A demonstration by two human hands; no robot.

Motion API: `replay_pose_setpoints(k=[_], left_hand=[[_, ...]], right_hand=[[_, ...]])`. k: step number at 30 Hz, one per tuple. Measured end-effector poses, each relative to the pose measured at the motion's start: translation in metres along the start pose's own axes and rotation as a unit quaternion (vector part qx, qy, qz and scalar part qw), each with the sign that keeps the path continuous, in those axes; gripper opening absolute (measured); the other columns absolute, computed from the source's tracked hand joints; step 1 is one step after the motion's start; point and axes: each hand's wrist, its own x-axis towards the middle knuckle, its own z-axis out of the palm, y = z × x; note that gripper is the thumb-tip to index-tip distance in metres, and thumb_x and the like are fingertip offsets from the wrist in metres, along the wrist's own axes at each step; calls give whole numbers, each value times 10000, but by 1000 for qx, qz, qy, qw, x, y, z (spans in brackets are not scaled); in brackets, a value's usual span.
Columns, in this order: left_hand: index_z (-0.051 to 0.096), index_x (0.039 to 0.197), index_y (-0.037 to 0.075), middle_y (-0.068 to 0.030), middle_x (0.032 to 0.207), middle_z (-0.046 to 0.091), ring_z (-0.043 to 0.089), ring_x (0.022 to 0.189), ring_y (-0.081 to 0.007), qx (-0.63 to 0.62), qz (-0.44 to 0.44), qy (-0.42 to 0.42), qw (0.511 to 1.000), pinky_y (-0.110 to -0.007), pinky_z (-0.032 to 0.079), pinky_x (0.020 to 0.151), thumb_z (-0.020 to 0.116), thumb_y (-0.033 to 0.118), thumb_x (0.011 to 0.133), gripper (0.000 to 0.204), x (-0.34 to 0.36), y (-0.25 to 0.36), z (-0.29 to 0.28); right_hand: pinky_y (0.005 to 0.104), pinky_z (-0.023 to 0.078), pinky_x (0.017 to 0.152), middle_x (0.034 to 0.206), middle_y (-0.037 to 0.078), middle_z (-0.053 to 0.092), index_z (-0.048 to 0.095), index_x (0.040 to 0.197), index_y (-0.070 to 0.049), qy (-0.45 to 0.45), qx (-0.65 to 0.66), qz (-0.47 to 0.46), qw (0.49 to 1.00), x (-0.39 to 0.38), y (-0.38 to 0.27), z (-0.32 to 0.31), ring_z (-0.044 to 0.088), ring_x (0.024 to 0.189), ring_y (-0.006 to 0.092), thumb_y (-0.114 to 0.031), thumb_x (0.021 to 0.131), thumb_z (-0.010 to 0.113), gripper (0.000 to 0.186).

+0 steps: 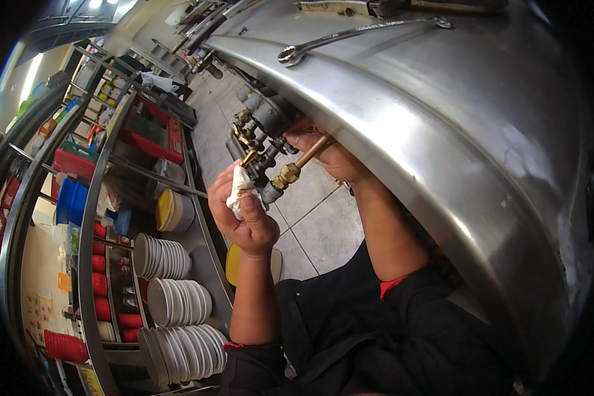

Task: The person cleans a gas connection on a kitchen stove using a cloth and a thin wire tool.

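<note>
**Hands at the brass valves under the steel desk**

Stacked plates fill the shelf at left. The left hand has its fingers curled tight around a white rag, pressed against the fittings. The right hand, half hidden beneath the desk, pinches a brass pipe. A wrench lies on top

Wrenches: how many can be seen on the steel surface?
1. A wrench lies on top of the curved steel counter, above both hands. More tools may be hidden at the upper edge.
</note>
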Motion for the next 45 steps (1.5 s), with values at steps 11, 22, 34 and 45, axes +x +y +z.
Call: replay_pose_setpoints(k=[11, 22, 34, 45], left_hand=[[568, 1031, -33, -217, 1081, 627, 634, 1060, -327, 22, 9, 3, 1000, -426, 461, 966, 550, 247, 988, 284, 3, 4, 0], [553, 1049, -29, -219, 1099, 623, 628, 1077, -325, 14, 5, -4, 1000, -427, 456, 977, 551, 248, 991, 282, 2, 3, -1], [555, 1056, -30, -226, 1105, 627, 625, 1078, -310, 18, -2, 3, 1000, -418, 450, 981, 551, 269, 996, 304, 1, 3, -1], [558, 1052, -24, -227, 1113, 628, 623, 1081, -307, 28, -8, 6, 1000, -415, 447, 985, 548, 262, 1000, 291, 0, 5, -2]], right_hand=[[298, 534, 879, 1037, 49, 690, 651, 1174, -10, 72, -101, 18, 992, 0, -10, 0, 644, 981, 147, -59, 932, 671, 248], [359, 548, 959, 1096, 87, 680, 616, 1229, 1, 83, 35, 4, 996, -4, 8, -5, 656, 1036, 182, -38, 937, 640, 295], [329, 537, 937, 1072, 67, 684, 626, 1211, -7, 84, -52, 7, 995, -3, 4, -10, 654, 1015, 173, -66, 949, 655, 271], [318, 543, 904, 1060, 73, 688, 648, 1162, -4, 80, -12, 27, 996, -3, -1, 2, 649, 1008, 163, -71, 954, 644, 218]])
